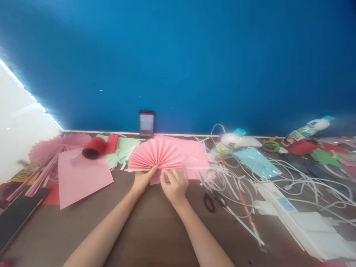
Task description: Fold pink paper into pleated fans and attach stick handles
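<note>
Pink fan (156, 154), hub hidden (by right hand (175, 185)).

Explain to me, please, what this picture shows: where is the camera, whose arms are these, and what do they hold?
There is no machine here. The camera sits on a person's head and looks forward and down, so the two bare arms that enter from the bottom edge are that person's own. The left hand and the right hand both pinch the base of a pink pleated paper fan, which is spread open on a brown table. To the left lie a pink sheet and a red roll. To the right lie scissors, paper strips, white cables, a power strip and a bottle. A phone leans on the blue wall behind.
</note>
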`<action>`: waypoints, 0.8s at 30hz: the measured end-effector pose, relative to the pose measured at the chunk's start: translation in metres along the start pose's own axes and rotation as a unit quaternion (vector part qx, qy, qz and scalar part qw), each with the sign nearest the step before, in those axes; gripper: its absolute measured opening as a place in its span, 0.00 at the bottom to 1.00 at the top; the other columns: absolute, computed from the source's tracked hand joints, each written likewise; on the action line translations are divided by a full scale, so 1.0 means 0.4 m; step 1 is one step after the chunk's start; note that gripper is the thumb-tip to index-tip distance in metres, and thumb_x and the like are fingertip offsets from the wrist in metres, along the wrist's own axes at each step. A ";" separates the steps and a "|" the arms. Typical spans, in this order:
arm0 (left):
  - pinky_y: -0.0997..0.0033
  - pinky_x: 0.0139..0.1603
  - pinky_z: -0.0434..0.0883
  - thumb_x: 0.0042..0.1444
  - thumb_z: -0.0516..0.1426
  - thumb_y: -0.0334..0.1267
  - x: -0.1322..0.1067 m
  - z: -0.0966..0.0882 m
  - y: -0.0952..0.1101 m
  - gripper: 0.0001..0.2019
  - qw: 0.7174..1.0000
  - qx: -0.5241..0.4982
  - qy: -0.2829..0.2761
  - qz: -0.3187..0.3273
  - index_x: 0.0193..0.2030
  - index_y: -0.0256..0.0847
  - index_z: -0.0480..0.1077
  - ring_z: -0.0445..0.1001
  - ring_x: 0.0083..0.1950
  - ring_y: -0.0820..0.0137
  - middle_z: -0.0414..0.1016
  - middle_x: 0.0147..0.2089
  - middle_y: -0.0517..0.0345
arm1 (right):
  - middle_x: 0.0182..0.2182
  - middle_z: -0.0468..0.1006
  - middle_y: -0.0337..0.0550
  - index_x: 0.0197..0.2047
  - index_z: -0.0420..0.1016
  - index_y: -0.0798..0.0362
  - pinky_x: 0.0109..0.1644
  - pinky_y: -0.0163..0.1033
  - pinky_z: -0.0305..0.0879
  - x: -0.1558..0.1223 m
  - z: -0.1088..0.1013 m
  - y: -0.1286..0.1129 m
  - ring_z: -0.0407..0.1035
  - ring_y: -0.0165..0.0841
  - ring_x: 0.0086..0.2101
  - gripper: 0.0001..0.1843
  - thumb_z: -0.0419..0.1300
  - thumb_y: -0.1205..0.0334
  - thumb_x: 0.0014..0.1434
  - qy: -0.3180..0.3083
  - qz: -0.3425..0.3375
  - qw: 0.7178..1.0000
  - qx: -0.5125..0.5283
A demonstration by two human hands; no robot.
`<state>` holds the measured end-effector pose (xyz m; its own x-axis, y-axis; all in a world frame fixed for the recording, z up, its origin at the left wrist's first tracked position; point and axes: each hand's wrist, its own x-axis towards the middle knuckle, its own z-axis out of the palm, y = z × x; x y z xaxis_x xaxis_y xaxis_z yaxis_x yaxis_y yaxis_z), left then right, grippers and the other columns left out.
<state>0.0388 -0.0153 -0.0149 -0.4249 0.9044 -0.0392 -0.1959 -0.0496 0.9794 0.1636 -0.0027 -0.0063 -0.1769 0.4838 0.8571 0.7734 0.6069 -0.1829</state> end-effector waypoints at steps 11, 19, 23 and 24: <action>0.59 0.55 0.64 0.41 0.64 0.42 -0.010 0.004 0.017 0.22 1.000 0.021 -0.014 -0.009 0.43 0.34 0.72 0.71 0.51 0.59 0.75 0.46 0.46 | 0.18 0.68 0.36 0.27 0.72 0.52 0.30 0.36 0.48 -0.002 0.003 0.002 0.61 0.28 0.23 0.04 0.58 0.67 0.53 -0.009 0.002 1.000 0.000; 0.58 0.56 0.64 0.42 0.63 0.42 -0.009 0.004 0.016 0.23 1.000 0.024 -0.012 0.001 0.45 0.34 0.71 0.71 0.51 0.59 0.75 0.45 0.46 | 0.18 0.67 0.35 0.28 0.72 0.52 0.30 0.36 0.50 -0.003 0.002 -0.001 0.60 0.28 0.23 0.03 0.58 0.68 0.52 -0.025 -0.007 0.999 0.028; 0.57 0.56 0.64 0.42 0.63 0.42 -0.009 0.003 0.013 0.23 1.000 0.026 -0.016 0.003 0.46 0.34 0.71 0.71 0.51 0.58 0.75 0.46 0.46 | 0.18 0.68 0.36 0.28 0.72 0.53 0.31 0.35 0.51 -0.004 0.004 0.001 0.61 0.28 0.24 0.04 0.57 0.68 0.53 -0.023 0.003 0.999 0.030; 0.57 0.56 0.64 0.43 0.63 0.42 -0.009 0.003 0.012 0.22 1.000 0.024 -0.019 0.001 0.45 0.34 0.71 0.71 0.51 0.58 0.75 0.46 0.46 | 0.19 0.69 0.36 0.29 0.72 0.53 0.31 0.35 0.51 -0.005 0.005 0.002 0.62 0.28 0.24 0.04 0.57 0.68 0.53 -0.021 0.007 0.999 0.029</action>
<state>0.0404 -0.0183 -0.0098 -0.3921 0.9195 -0.0299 -0.1509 -0.0322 0.9880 0.1634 -0.0020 -0.0089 -0.1930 0.5172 0.8338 0.7390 0.6357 -0.2232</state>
